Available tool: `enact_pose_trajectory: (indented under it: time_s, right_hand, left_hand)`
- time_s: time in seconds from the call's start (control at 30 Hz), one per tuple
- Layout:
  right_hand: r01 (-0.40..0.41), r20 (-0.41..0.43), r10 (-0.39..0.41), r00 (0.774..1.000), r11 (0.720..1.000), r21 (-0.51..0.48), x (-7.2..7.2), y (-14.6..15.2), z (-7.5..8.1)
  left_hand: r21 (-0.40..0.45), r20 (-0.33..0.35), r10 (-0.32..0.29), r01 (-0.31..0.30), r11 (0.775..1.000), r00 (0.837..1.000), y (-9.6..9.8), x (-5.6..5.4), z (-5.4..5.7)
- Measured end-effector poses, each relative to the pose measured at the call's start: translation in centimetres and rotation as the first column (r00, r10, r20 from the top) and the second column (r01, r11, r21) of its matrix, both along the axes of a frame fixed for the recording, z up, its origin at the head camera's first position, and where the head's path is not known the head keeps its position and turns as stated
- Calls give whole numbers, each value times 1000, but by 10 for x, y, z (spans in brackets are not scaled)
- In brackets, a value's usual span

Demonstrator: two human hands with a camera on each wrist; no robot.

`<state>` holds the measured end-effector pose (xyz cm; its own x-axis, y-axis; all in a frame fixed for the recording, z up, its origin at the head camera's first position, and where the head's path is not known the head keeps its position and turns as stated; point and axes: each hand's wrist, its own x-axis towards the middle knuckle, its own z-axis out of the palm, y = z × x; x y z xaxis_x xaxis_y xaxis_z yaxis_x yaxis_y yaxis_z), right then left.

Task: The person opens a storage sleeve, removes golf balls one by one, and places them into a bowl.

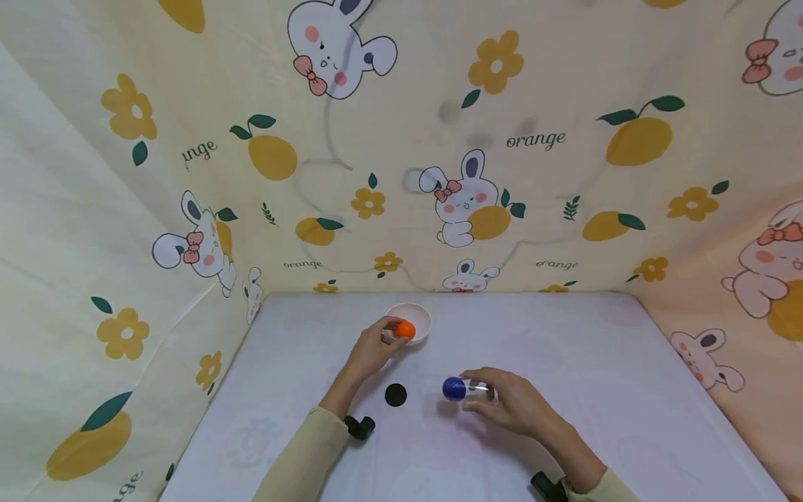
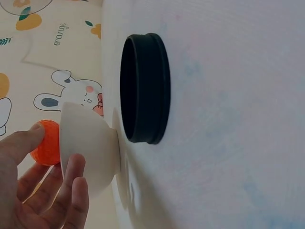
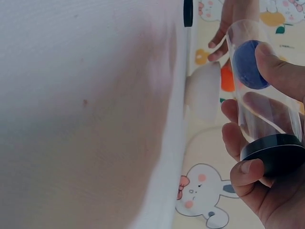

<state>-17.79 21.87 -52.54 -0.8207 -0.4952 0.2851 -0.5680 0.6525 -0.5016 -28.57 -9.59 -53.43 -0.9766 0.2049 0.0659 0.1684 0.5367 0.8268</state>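
Observation:
My left hand (image 1: 370, 351) pinches an orange ball (image 1: 407, 330) between thumb and fingers, right over the white bowl (image 1: 427, 324). In the left wrist view the ball sits at the bowl's rim, partly covered by the thumb. My right hand (image 1: 514, 402) grips a clear cylindrical tube (image 3: 264, 112), tilted over the table. Inside the tube, near its uncapped end, is a blue ball (image 3: 249, 66). A black cap (image 3: 276, 155) closes the other end, by the palm. Between the hands a round black lid (image 2: 151, 88) lies on the table, its hollow side up.
The table (image 1: 282, 418) has a pale cloth cover. A cream curtain (image 1: 401, 125) printed with rabbits, oranges and flowers stands behind it and along both sides. Dark wrist-worn cameras (image 1: 360, 427) sit at the sleeve ends.

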Motion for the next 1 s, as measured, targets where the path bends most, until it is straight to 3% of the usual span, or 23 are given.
enact_pose_trajectory:
  time_s: [0.23,0.47,0.63,0.87,1.0]
  right_hand:
    - [-6,2,6,1000,1000,1,0,-1,-1]
    - [13,62,-14,998,1000,19,0,-3,0]
    - [19,68,-21,997,1000,23,-1,-3,-1]
    - [15,42,-15,999,1000,18,-2,-3,-2]
    - [17,50,-17,999,1000,18,-1,-3,-4]
  left_hand:
    - [-30,-17,5,-5,1000,1000,-1,-2,-5]
    - [-7,-7,7,-7,1000,1000,-7,1,-7]
    - [-21,-29,-20,20,1000,999,-12,10,-8]
    - [-32,-110,-23,20,999,994,-14,23,-2]
    - [-39,-75,-44,41,998,996,-11,31,1]
